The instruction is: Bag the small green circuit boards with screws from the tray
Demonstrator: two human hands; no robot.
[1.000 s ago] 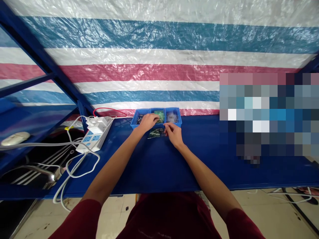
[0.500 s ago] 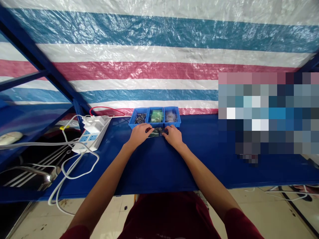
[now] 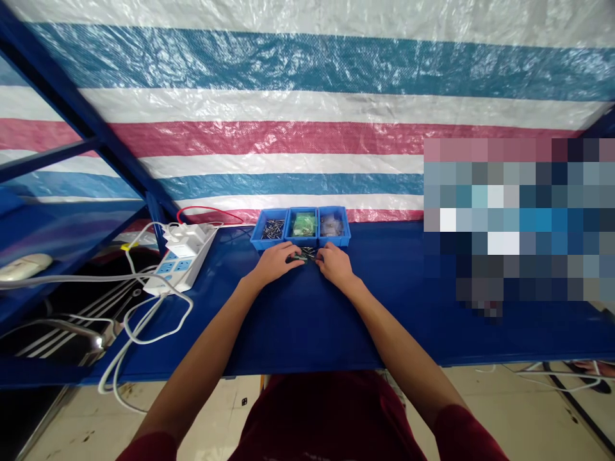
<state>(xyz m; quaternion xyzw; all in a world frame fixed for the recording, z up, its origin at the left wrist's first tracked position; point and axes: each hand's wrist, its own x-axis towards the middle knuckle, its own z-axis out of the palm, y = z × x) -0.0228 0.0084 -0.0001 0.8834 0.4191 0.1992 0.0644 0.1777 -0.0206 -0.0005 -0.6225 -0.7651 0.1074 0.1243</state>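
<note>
My left hand (image 3: 278, 262) rests at the table's far side with its fingers curled against a small dark green, flat piece (image 3: 300, 258), perhaps a little packet; its kind is unclear. Opposite it, my right hand (image 3: 335, 262) has thumb and fingers drawn together at the other end, and what they pinch is too small to name. Several thin metal pieces (image 3: 308, 251) show in the gap between both hands. Just beyond stand three blue bins: the left bin (image 3: 263, 243) holds metal pins or screws, the middle bin (image 3: 302, 242) green plastic bags, the right bin (image 3: 335, 242) clear plastic bags.
A white power strip (image 3: 196, 272) with plugged-in adapters and looping white cables (image 3: 180, 330) lies on the left of the blue table (image 3: 307, 333). A striped plastic sheet (image 3: 288, 141) hangs behind. The right side is pixelated.
The fingers of my left hand have shifted over the green piece, which now looks narrower and more covered. My right hand stays nearly in place. The whole view has shifted slightly.
</note>
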